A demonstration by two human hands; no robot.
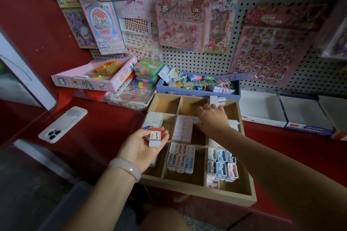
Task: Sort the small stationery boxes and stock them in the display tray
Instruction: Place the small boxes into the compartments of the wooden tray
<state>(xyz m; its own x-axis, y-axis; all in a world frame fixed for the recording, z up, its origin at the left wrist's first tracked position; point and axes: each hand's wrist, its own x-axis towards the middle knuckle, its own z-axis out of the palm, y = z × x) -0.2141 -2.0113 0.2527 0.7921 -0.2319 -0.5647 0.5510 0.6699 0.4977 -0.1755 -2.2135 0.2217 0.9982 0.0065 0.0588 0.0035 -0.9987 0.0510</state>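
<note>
White box (155, 137) pinched in left hand (141, 146); right hand (212, 118) reaches over tray (197, 191).

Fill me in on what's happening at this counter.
A person is stocking a wooden display tray on a red counter. The left hand holds a small white box marked 2B above the tray's left side. The right hand reaches into the tray, fingers on the white boxes in the middle compartment. The front compartments hold pastel boxes; two back ones look empty.
</note>
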